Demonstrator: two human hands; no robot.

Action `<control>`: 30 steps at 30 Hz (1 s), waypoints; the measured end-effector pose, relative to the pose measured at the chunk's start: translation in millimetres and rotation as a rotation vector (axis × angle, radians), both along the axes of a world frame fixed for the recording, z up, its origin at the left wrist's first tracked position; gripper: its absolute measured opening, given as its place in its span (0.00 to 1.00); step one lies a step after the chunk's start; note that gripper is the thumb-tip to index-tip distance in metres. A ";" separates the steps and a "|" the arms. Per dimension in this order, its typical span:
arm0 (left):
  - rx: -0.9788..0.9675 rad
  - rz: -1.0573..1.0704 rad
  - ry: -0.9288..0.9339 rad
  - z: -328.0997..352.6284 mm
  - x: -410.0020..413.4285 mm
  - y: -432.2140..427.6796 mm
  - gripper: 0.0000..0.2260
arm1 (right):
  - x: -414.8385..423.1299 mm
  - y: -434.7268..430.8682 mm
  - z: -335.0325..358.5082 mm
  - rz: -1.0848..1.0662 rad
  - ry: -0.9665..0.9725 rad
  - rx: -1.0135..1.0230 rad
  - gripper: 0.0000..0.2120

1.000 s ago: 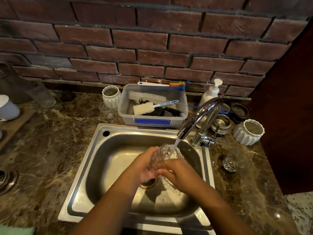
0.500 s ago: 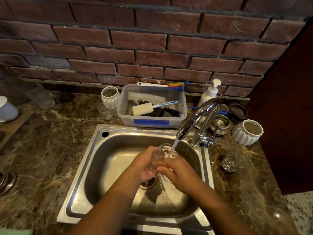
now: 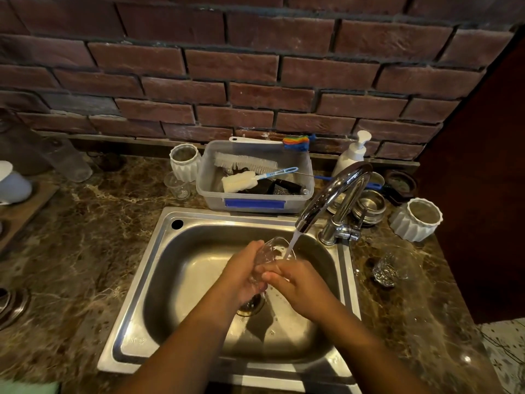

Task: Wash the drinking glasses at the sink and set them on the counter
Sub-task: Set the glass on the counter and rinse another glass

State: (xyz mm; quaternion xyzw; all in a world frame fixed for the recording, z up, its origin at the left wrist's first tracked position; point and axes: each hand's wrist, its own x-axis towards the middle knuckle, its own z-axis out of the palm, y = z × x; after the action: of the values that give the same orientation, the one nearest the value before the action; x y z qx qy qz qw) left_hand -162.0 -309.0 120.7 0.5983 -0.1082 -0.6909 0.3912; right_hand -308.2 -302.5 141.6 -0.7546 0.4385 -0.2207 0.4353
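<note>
Far left on my marble bench (image 3: 85,251) stands a clear tumbler (image 3: 69,163), with a white cup (image 3: 12,182) at the edge. Next come a white ribbed pot (image 3: 184,162) and a small glass (image 3: 177,187) in front of it. Behind the steel sink (image 3: 159,280) sits a clear plastic tub (image 3: 255,199) holding brushes; its blue label (image 3: 254,204) carries no writing I can read. Faint stamped marks on the sink's front rim are too small to make out.

Over the basin, my left hand (image 3: 241,275) wraps the drinking glass (image 3: 271,250), its grip closed around the body. My right hand (image 3: 301,285) has its fingers (image 3: 274,273) pressed against the same glass from the other side, so that grip is also closed on it. The glass tilts with its mouth toward the tap (image 3: 329,200), and the running stream lands at its rim.

Right of the tap are a white pump bottle (image 3: 352,155), steel bowls (image 3: 369,206), another ribbed pot (image 3: 417,218) and a wet glass (image 3: 389,270) on the bench.
</note>
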 end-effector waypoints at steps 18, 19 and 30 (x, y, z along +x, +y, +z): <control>-0.355 0.075 -0.315 -4.4 -25.8 12.3 0.10 | 12.1 3.3 6.6 -0.416 -0.257 0.327 0.13; -0.464 0.045 -0.425 -6.8 -28.0 15.1 0.09 | 17.1 1.6 8.9 -0.551 -0.352 0.511 0.13; 0.005 0.116 0.073 2.5 -17.1 6.7 0.13 | -3.0 -4.2 2.5 -0.012 0.069 -0.038 0.11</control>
State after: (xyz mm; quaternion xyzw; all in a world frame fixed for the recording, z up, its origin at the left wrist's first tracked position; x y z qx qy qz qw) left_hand -179.1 -302.3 123.2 0.5791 -0.0574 -0.6886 0.4327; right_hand -311.3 -306.6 144.1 -0.7672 0.4536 -0.2055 0.4041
